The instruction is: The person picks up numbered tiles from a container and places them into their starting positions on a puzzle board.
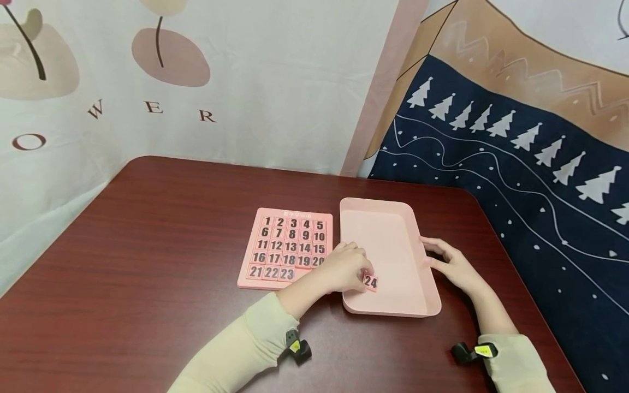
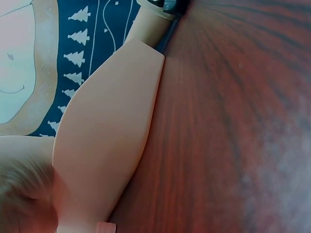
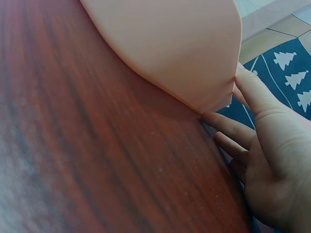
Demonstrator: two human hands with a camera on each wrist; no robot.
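My left hand [image 1: 348, 267] reaches over the near left corner of a shallow pink tray [image 1: 385, 232]. Its thumb and fingers pinch the left edge of a small pink number tile [image 1: 371, 283] marked 24. Beside the tray's right wall, my right hand [image 1: 454, 268] touches the outside with extended fingers [image 3: 231, 127], some low near the table, others by the rim. Left of the tray lies a pink number board [image 1: 248, 256] with tiles 1 to 23 in rows. My left forearm and hand cover its lower right corner.
The dark red wooden table [image 1: 162, 245] carries the board and tray. A pale curtain [image 1: 275, 98] hangs behind it, and a navy cloth with white trees [image 1: 491, 147] hangs at the right. Small black cameras [image 1: 301, 350] sit on both wrists.
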